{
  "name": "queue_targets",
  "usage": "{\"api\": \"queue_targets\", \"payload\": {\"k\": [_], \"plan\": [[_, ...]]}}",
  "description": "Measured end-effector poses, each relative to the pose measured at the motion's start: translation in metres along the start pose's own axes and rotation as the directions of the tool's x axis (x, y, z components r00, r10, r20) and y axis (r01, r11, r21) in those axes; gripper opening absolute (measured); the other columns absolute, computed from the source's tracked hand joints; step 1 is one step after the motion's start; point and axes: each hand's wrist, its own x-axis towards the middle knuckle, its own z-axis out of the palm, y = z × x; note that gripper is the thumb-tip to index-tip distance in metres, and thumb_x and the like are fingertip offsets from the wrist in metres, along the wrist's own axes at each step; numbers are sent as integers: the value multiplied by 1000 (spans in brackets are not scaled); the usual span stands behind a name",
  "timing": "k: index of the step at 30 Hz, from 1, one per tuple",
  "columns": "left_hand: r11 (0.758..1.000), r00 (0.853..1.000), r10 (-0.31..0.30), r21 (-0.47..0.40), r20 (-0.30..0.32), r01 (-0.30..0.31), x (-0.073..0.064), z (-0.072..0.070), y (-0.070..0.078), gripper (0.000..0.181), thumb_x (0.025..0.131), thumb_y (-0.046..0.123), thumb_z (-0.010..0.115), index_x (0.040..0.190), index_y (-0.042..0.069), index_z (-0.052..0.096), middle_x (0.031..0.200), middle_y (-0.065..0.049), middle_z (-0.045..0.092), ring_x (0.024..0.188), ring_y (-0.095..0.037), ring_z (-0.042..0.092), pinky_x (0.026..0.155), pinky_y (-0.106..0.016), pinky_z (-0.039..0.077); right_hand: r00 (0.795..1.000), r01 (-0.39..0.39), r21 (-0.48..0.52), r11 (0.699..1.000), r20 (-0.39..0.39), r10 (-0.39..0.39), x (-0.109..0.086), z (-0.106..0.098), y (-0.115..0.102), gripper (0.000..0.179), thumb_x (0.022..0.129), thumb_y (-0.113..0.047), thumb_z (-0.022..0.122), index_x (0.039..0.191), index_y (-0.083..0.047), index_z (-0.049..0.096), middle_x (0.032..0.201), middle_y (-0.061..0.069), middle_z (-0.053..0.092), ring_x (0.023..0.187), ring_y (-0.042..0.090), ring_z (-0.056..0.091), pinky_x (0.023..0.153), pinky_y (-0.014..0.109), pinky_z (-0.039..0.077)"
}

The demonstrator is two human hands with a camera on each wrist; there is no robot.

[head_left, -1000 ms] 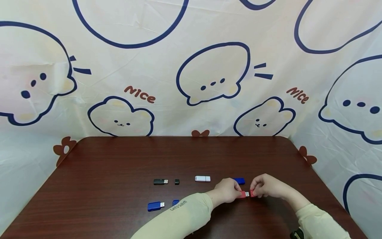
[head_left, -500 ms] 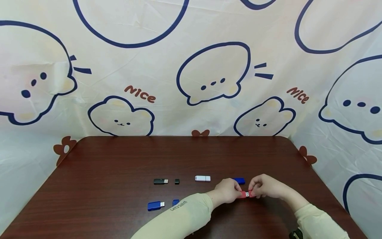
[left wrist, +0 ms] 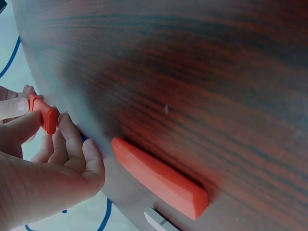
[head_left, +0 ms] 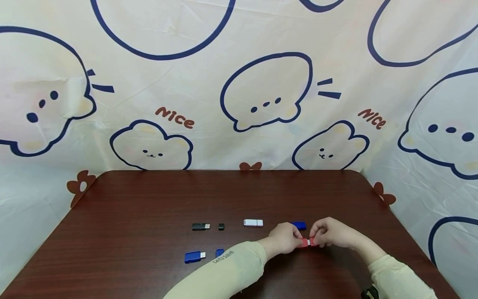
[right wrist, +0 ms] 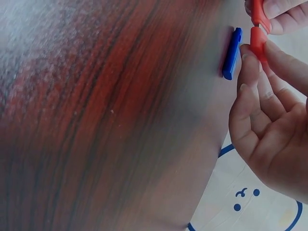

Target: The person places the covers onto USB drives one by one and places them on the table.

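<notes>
Two hands meet over the right part of the dark wooden table [head_left: 149,199], and between them a red USB stick [head_left: 304,243] and a red cap [right wrist: 258,42] sit end to end. The left hand [head_left: 284,238] pinches the stick's body between thumb and finger; the right hand [head_left: 332,232] pinches the cap in much the same way, its spare fingers loosely bent. From where I stand, the stick's long axis runs left to right, its metal plug [head_left: 309,242] aimed right at the cap, which is just beside it. Only a thin strip of that metal shows between the red parts; I cannot tell whether its tip is inside the cap, nor whether either piece touches the table. Each hand is nearest its own part, so I judge that everything turns on those two axes agreeing: a slight tilt could make the plug catch. On the far side lies a blue stick [head_left: 298,225], partly hidden by the left hand, with a white stick [head_left: 253,223] farther left. Another red stick [left wrist: 159,178] rests on the table, near the white one.
</notes>
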Motion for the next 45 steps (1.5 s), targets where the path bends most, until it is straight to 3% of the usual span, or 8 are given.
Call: {"api": "queue_targets", "payload": {"k": [12, 20, 45], "plan": [[999, 1000, 19, -26, 6, -19, 1, 0, 0, 10, 82, 17, 68, 77, 9, 71, 66, 5, 59, 59, -4, 44, 54, -17, 37, 1000, 9, -16, 1000, 3, -9, 2, 2, -1, 18, 82, -9, 66, 92, 5, 61, 73, 6, 65, 65, 14, 57, 56, 31, 47], [994, 1000, 22, -105, 11, -21, 1, -1, -3, 10, 82, 15, 68, 78, 6, 70, 63, 5, 54, 58, -5, 42, 52, -17, 36, 1000, -23, -23, 999, 2, 24, 1, 2, -3, 19, 85, -17, 65, 90, 2, 65, 76, 7, 67, 65, 14, 58, 57, 31, 47], [984, 999, 26, -178, -26, -30, -1, -4, -3, 9, 83, 12, 67, 79, 4, 70, 60, 4, 52, 55, -5, 42, 51, -17, 35, 1000, 6, -2, 1000, 2, -6, 1, 1, -5, 19, 85, -13, 65, 91, 5, 66, 75, 5, 67, 63, 11, 57, 55, 29, 48]]}}
